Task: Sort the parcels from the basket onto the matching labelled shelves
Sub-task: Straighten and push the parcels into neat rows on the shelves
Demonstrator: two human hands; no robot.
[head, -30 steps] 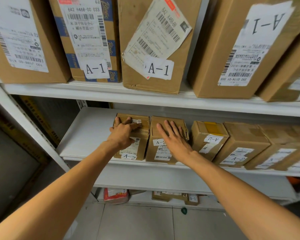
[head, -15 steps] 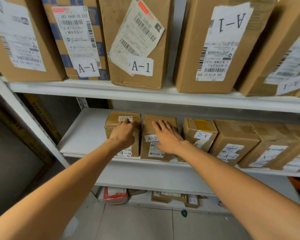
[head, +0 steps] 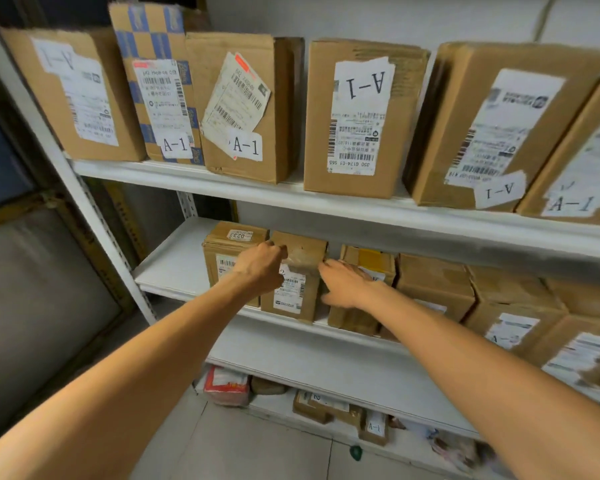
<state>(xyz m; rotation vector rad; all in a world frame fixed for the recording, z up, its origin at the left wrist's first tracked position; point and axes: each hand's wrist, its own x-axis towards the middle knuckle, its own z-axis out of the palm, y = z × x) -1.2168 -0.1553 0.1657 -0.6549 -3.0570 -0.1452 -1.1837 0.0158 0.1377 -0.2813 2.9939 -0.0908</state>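
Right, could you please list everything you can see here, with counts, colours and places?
shelves: three white levels, one rack.
big boxes: at least six, brown, one with blue checks, top level, A-1 labels.
small boxes: at least six, brown, middle level; right end blurred.
second box: one of these, brown, second from left, between the hands.
pouch: one, red and white, bottom level.
low parcels: several, brown, bottom level; count unclear.
floor: grey tiles.
green bit: one, on the floor.
left hand: fingers curled on the second box's upper left edge.
right hand: at its right side, over the third box; grip unclear.
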